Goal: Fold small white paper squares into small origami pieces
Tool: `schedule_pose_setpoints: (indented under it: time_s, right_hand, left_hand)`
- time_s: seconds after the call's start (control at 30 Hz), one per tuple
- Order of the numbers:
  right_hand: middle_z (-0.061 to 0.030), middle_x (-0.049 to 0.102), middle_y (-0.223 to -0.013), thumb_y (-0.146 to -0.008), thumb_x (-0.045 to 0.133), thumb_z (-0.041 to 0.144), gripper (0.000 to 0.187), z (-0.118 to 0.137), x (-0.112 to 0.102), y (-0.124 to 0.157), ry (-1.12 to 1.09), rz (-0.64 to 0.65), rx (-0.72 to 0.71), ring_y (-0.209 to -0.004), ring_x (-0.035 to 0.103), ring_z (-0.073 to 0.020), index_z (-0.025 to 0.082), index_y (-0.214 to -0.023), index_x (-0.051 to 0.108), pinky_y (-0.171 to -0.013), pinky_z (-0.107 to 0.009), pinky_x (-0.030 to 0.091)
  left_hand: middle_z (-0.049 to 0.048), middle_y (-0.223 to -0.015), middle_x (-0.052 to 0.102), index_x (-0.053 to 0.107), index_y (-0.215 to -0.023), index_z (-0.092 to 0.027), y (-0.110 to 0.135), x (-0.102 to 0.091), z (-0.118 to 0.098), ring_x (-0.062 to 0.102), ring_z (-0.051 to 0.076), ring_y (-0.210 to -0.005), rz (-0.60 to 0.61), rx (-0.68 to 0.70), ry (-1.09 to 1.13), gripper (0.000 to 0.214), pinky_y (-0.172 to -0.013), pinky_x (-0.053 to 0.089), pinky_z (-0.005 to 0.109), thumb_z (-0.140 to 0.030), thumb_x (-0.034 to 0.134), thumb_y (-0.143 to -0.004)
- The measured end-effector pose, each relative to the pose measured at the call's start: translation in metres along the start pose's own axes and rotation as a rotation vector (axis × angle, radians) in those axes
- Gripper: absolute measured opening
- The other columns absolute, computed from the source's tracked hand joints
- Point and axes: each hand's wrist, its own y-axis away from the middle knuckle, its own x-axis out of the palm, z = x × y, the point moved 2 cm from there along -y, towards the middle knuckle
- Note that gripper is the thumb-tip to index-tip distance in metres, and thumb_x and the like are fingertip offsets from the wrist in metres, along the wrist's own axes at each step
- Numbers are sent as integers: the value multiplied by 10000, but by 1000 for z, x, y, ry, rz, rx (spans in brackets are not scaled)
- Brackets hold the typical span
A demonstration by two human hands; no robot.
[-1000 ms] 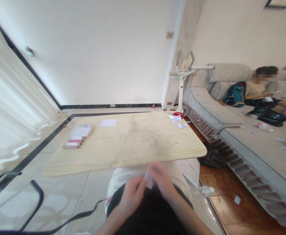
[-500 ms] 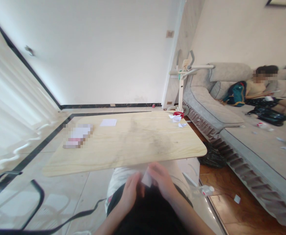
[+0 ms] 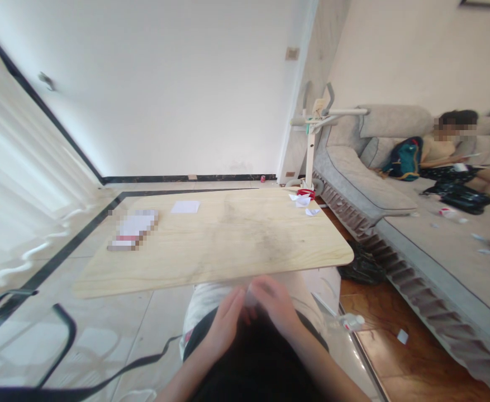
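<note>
Over my lap, just in front of the table's near edge, my left hand (image 3: 228, 317) and my right hand (image 3: 275, 301) meet with fingers closed. Between them they hold a small piece of white paper (image 3: 250, 297), mostly covered by the fingers and blurred. Its exact folded shape cannot be made out. On the wooden table (image 3: 228, 240), a flat stack of white paper (image 3: 185, 207) lies toward the back left. Several folded white paper pieces (image 3: 301, 201) sit at the back right corner.
A blurred-out white and pink object (image 3: 133, 230) rests at the table's left. On the right stand a grey sofa (image 3: 395, 195) with a seated person (image 3: 441, 151), a black plastic bag (image 3: 362, 265) and a bottle (image 3: 352, 322). A paper scrap (image 3: 403, 336) lies on the floor.
My hands have come closer together around the paper, and much less of it shows now. The view has shifted slightly; the things on the table stay where they were.
</note>
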Motion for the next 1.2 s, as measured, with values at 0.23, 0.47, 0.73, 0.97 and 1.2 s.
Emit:
schedule_pose_setpoints:
  time_s: [0.23, 0.47, 0.73, 0.97, 1.2]
  right_hand:
    - [8, 614, -605, -775, 662, 406, 227, 3, 2, 0, -5, 22, 27, -513, 571, -140, 182, -746, 646, -492, -259, 465]
    - [-10, 634, -644, -781, 668, 410, 238, 0, 1, 0, 0, 19, 14, -582, 589, -147, 172, -768, 663, -557, -268, 484]
    - [-4, 632, -623, -741, 715, 400, 249, -9, 1, -1, -50, 11, 29, -557, 585, -147, 165, -806, 664, -554, -288, 492]
    - [-14, 655, -634, -731, 718, 381, 227, -3, 1, -1, -41, 17, 37, -583, 602, -156, 165, -782, 672, -578, -292, 493]
    - [-29, 680, -696, -718, 718, 371, 219, -1, 0, -1, 15, -13, 53, -656, 617, -165, 164, -777, 683, -647, -301, 497]
  left_hand:
    - [43, -672, 670, 683, -809, -177, -1, -1, -6, 605, 181, -603, 26, -10, 20, 382, -578, 502, 291, -485, 467, -876]
    - [35, -727, 679, 692, -892, -184, 1, -2, -11, 615, 182, -655, 35, 7, 25, 299, -588, 501, 275, -413, 501, -864]
    - [24, -747, 668, 675, -895, -178, 0, -2, -8, 589, 165, -675, 6, 48, -20, 273, -642, 490, 262, -374, 486, -878]
    - [27, -823, 685, 684, -880, -183, 2, -4, -9, 604, 182, -769, -52, 44, -71, 256, -724, 487, 271, -372, 513, -857]
    - [26, -840, 675, 676, -900, -180, 1, -4, -6, 595, 184, -798, -59, 45, -109, 267, -750, 474, 272, -379, 501, -863]
